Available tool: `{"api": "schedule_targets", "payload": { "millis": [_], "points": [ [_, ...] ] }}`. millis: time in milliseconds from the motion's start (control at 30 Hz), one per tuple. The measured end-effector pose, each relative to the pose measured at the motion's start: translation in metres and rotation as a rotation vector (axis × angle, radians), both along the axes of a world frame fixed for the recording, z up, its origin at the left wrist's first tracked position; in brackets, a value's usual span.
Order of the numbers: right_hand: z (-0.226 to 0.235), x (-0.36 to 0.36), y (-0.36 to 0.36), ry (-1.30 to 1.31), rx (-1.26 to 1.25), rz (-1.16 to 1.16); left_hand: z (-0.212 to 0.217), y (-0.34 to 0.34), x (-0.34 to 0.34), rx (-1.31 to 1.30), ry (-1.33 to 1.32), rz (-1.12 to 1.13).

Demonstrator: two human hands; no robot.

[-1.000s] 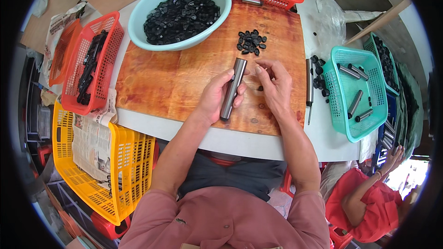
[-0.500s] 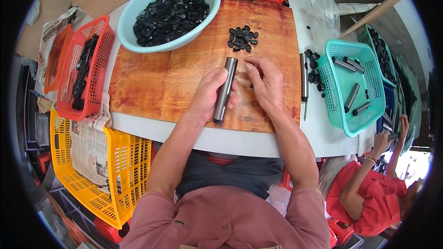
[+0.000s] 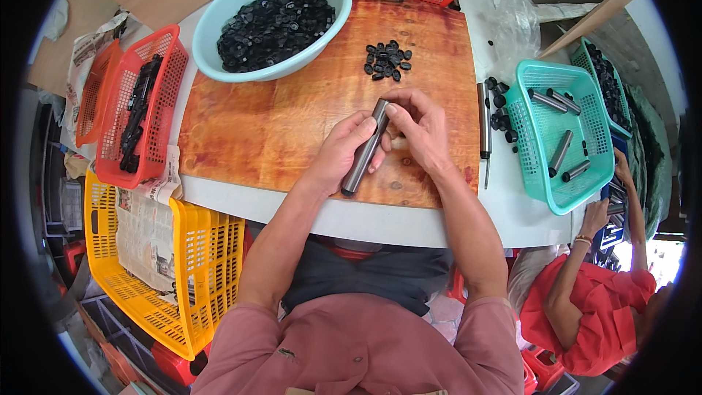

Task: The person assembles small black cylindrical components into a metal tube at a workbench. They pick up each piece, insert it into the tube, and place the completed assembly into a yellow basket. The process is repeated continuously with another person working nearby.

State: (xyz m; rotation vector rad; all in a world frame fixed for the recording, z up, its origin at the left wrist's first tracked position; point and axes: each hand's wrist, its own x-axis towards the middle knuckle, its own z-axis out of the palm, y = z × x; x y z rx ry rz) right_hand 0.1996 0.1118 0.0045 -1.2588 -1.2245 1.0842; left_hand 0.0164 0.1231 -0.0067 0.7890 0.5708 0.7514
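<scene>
Since earlier frame, grey metal tube (image 3: 365,148) carried slightly right of centre over counter (image 3: 241,132). Left hand (image 3: 344,152) fingers wrap tube; right hand (image 3: 423,128) fingers pinch its top end. Black caps (image 3: 386,61) loose above; capping looks midway.

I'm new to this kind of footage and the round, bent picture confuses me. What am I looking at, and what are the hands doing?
No machine here: a person wears a wide fisheye camera on the head, looking down, so edges curve. The left hand grips a dark grey metal tube; the right hand has its fingertips at the tube's top end. Below lies an orange-brown wooden board with a small heap of black caps. Around it stand a pale blue bowl of black caps, a teal plastic basket with metal tubes and red baskets. Another person in red sits at lower right.
</scene>
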Motion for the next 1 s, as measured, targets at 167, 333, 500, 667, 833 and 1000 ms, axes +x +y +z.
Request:
{"api": "schedule_targets", "payload": {
  "millis": [167, 333, 500, 667, 833, 1000],
  "points": [
    [0.007, 0.002, 0.001, 0.152, -0.069, 0.088, 0.003, 0.000, -0.003, -0.017, -0.025, -0.033],
    [0.007, 0.001, -0.001, 0.255, -0.043, 0.097, 0.007, 0.000, -0.006, -0.037, -0.055, -0.087],
    [0.009, 0.002, 0.000, 0.279, -0.013, 0.111, 0.007, -0.003, -0.002, 0.008, -0.018, -0.042],
    [0.012, 0.004, -0.002, 0.311, -0.023, 0.110, 0.007, -0.003, -0.001, 0.029, -0.012, -0.047],
    [0.017, 0.008, -0.001, 0.312, -0.017, 0.110, 0.009, -0.002, -0.001, 0.056, 0.020, -0.075],
    [0.015, 0.010, -0.001, 0.337, 0.033, 0.128, 0.020, 0.000, -0.013, 0.158, 0.248, -0.056]
  ]
}}
